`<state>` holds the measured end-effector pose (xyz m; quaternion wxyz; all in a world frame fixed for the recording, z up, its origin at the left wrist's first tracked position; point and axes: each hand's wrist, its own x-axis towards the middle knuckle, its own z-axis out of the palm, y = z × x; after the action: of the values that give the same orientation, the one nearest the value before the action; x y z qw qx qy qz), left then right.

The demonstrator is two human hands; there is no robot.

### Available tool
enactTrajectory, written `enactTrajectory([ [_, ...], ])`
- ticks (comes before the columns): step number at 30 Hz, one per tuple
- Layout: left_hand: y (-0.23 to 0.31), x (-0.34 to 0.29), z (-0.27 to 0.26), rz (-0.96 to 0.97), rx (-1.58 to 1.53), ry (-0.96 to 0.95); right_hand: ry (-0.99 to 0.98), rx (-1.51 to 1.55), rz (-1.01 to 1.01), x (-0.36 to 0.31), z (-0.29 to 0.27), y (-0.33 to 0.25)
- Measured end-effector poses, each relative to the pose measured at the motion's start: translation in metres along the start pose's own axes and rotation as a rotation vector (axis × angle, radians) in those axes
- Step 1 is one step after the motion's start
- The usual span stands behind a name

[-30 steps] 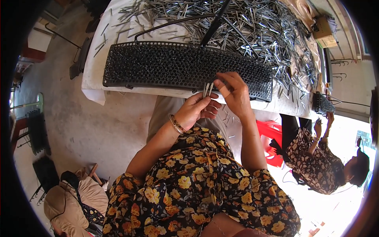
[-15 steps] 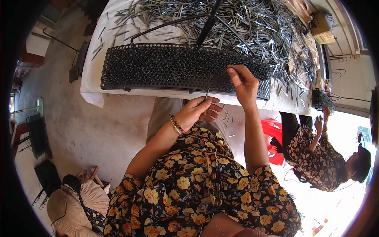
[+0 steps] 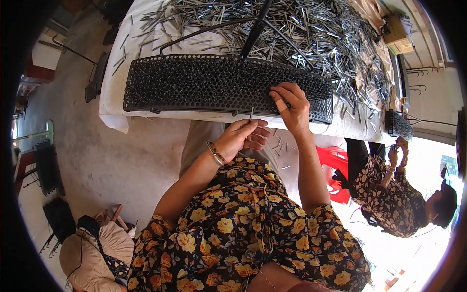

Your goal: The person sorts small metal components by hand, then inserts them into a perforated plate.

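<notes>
One black perforated tray [image 3: 194,85] lies lengthwise along the near edge of the surface [image 3: 114,104], its holes densely filled with metal pins. Behind it, a loose heap of metal pins [image 3: 311,34], too many to count, covers most of the white cloth. Two dark rods [image 3: 255,29] cross the heap.

The left hand [image 3: 241,138] is held below the surface edge, fingers [image 3: 258,131] curled together around a small bundle of pins [image 3: 251,115]; one pin stands upright above the fingers, and the number in the bundle cannot be told. The right hand [image 3: 292,104] rests on the right part of the tray, fingers pressed down onto its holes; whether they pinch a pin cannot be told. One bracelet [image 3: 215,153] sits on the left wrist.

One cardboard box [image 3: 396,34] stands at the far right corner. One second person [image 3: 394,194] sits at right, beside a red stool [image 3: 335,168]. The floor [image 3: 121,160] is bare concrete; one tan bag [image 3: 92,250] lies at lower left.
</notes>
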<state>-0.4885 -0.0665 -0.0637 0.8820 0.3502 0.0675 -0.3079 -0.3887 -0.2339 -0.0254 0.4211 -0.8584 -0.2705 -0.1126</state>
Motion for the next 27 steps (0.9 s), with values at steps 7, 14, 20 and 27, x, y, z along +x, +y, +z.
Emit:
enactTrajectory([
  [7,-0.0001,-0.0007,0.0009,0.014,0.031,0.0,0.118,-0.265,-0.151,-0.0066,0.0042,-0.0082],
  [14,-0.0028,0.0015,-0.0005,0.013,0.036,-0.008,0.094,-0.252,-0.147,-0.0029,0.0022,-0.0094],
  [20,-0.0046,0.0015,-0.0019,0.011,0.04,-0.002,-0.004,-0.33,-0.169,0.0009,0.0003,-0.0106],
  [27,-0.0037,0.0005,-0.0019,0.019,0.05,-0.002,-0.024,-0.349,-0.15,-0.0021,0.0004,-0.0111],
])
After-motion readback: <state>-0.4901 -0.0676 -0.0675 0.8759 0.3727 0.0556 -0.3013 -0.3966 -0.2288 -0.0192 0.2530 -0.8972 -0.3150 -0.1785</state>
